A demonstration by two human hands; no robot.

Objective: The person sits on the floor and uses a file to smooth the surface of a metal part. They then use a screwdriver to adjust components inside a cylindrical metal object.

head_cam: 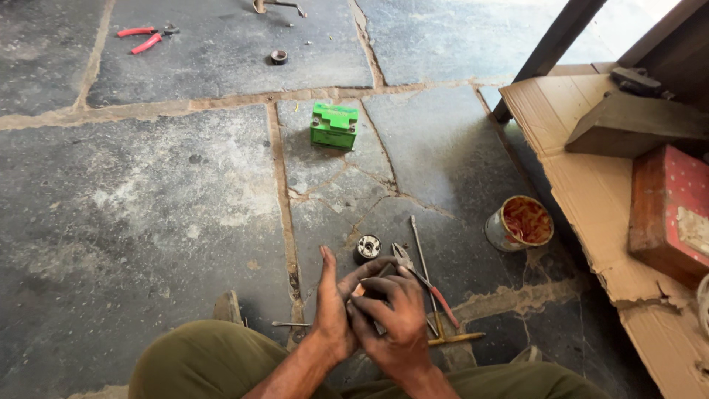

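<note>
Both hands are working together — the right hand (395,314) is clutching a small dark part (369,294). The left hand (332,307) is pressing flat against it, fingers straight — pliers (425,279) lying just beside.

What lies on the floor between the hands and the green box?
In the head view, only a small round metal part lies between the hands and the green box.

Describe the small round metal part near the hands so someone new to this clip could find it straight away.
Start at the stone floor and find the green box near its middle. Follow the crack below it down towards the hands: left hand, right hand. The round part sits just above their fingertips, left of the pliers; it is short, cylindrical and silvery with a dark rim, unlike the long thin tools beside it.
</note>
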